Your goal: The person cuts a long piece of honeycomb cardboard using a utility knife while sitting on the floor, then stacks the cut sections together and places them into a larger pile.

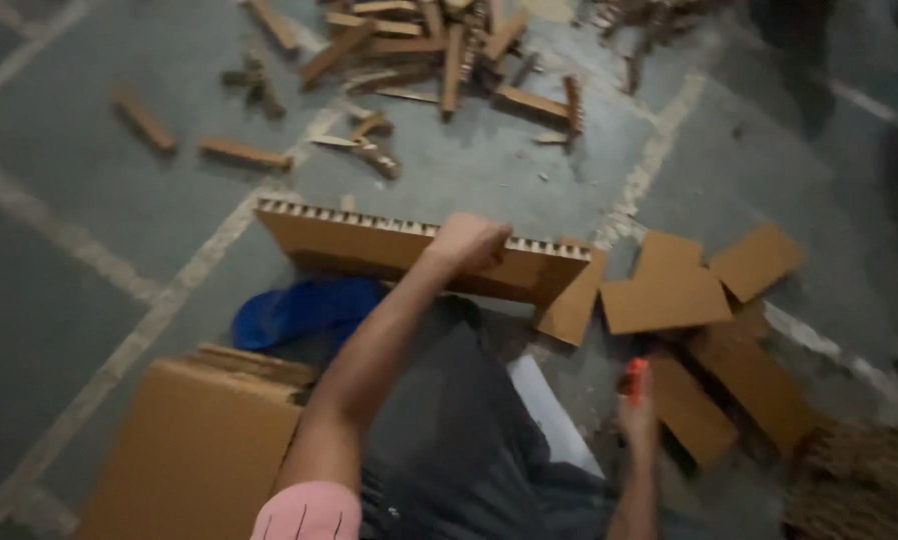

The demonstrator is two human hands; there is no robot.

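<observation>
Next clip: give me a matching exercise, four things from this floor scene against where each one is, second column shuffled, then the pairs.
Things:
1. left hand
2. right hand
3. blue sandal
4. cut cardboard strips

Places:
A. piled on the floor at the far top of the view
B. gripping the top edge of the long cardboard slab
C. around an orange-handled tool
D. on the floor just below the slab

Pairs: 1-B, 2-C, 3-D, 4-A

- Scattered cardboard strips (409,45) lie heaped on the grey floor (89,180) — far side.
- Flat cardboard pieces (704,290) overlap at the right.
- A blue sandal (304,310) sits beside a large cardboard box (194,455).
- A woven mat (859,480) — lower right corner.
</observation>
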